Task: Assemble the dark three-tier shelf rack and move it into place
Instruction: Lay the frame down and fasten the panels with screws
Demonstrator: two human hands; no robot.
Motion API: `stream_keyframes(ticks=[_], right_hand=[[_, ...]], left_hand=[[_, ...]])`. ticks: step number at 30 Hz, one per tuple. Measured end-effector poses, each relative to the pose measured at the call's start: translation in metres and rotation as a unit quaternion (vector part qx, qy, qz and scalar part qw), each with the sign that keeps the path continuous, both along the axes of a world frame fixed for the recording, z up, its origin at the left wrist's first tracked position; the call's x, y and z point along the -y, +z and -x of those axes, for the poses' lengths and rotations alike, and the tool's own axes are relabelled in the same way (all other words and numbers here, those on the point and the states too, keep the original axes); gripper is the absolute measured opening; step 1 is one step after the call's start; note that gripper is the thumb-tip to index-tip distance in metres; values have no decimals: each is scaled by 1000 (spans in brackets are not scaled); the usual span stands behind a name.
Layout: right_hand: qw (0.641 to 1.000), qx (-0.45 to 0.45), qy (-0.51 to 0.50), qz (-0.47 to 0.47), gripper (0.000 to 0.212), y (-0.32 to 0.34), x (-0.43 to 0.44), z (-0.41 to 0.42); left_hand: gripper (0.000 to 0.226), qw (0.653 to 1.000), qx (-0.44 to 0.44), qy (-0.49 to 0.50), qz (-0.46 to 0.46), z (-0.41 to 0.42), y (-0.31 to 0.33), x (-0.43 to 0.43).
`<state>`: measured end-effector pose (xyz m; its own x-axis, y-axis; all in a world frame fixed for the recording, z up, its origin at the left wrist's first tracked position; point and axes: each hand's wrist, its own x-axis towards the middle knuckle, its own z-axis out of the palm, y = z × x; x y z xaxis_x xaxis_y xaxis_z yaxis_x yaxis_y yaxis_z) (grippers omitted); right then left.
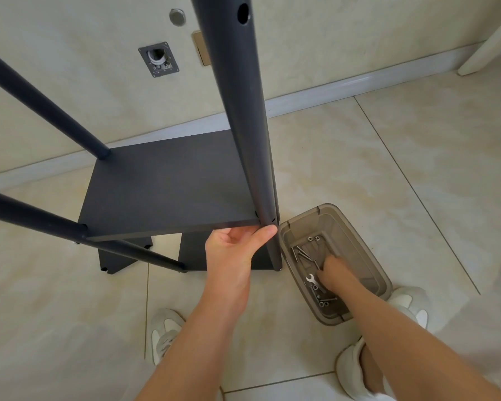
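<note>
Now the left hand grips the front corner of the rack's matte dark shelf panel, thumb against a smooth round post. Just beside it, the right hand reaches into a smoky translucent bin holding metal screws and a wrench; I cannot tell whether it holds anything.

The floor is made of big, pale, shiny tiles with thin lines between them. A dark rack stands on it, close to the wall. Just beside the rack sits a see-through brown box with screws and a small wrench inside. White shoes stand on the tiles too.
</note>
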<state>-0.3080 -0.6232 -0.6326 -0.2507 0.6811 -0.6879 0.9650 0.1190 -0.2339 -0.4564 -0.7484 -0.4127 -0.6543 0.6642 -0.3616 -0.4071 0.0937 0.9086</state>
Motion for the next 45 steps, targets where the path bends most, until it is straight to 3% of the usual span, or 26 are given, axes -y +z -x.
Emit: stream_keyframes(ticks=[3,6,8,14,17,22,25,29,35,39,45], right_hand=[[998,-45,21,-38,48,0,-2,5],[996,-73,40,-31,40,2,-2,7],[996,-48,69,-24,30,4,0,6],[988,18,146,-39,23,3,10,5],[992,19,125,-9,21,4,6,7],[996,-64,46,-39,15,19,-21,22],[991,-114,38,-63,30,35,-42,41],[985,-159,60,-41,33,48,-59,63],[982,-133,113,-69,38,59,-86,50],[984,-119,76,-107,41,73,-102,33],[978,-63,29,-196,32,92,-91,19]], left_hand=[[28,1000,-4,-4,4,0,0,0],[29,1000,-3,1,8,-1,3,0],[25,1000,-5,2,19,-2,4,0],[22,999,-10,13,49,-3,5,-1],[20,999,-11,12,50,-2,4,-1],[42,998,-12,17,60,-1,2,0],[44,998,-16,3,55,0,1,0],[42,998,-22,1,65,1,0,1],[35,999,-33,-19,33,2,0,1],[12,999,-35,-24,34,2,-1,2],[16,999,-36,-31,18,1,1,0]])
